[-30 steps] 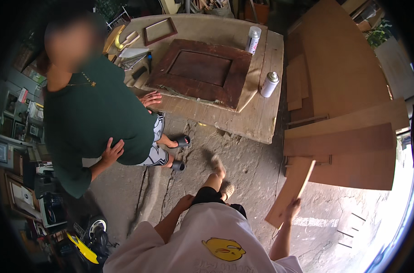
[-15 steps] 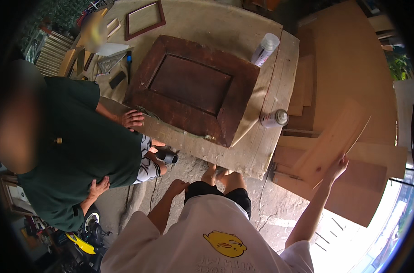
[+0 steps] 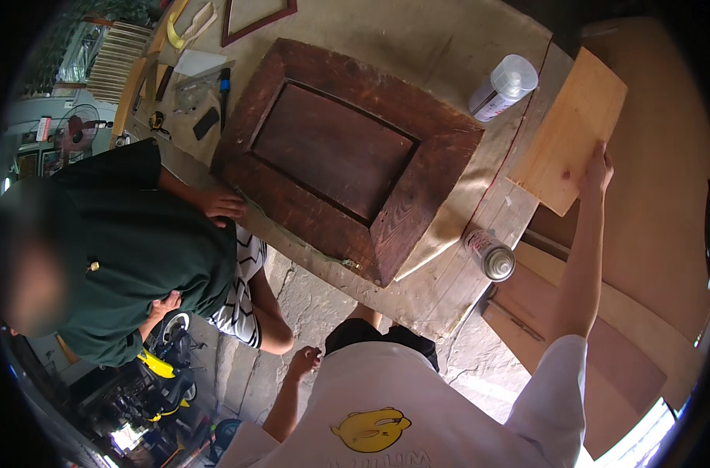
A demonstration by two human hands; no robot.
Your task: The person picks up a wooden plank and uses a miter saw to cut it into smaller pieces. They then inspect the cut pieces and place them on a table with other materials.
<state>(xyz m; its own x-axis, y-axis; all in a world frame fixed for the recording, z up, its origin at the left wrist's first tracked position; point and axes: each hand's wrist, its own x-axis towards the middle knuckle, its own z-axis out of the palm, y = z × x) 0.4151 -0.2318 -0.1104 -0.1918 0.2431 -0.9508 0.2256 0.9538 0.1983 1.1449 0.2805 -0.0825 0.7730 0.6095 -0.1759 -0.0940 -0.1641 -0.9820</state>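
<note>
In my right hand (image 3: 596, 170) I grip a light wooden board (image 3: 577, 129) by its lower right edge, raised at the right side of the worktable (image 3: 417, 300). My left hand (image 3: 305, 361) hangs by my hip with its fingers curled, and what they hold, if anything, does not show. A dark brown framed wooden panel (image 3: 331, 144) lies on the table before me. Beside it stand a spray can with a clear cap (image 3: 504, 87) and an uncapped spray can (image 3: 489, 254) near the table's right edge.
At the left a person in a dark green shirt (image 3: 144, 257) rests a hand on the table edge. Large wooden sheets (image 3: 667, 195) lean at the right. A red-brown frame (image 3: 257, 27), a blue-capped marker (image 3: 224, 90) and a tape measure (image 3: 158, 122) lie at the table's far left.
My right hand has lifted the wooden board up and leftward from the stacked sheets to the table's right edge. My view has shifted. The co-worker's hand stays at the table edge.
</note>
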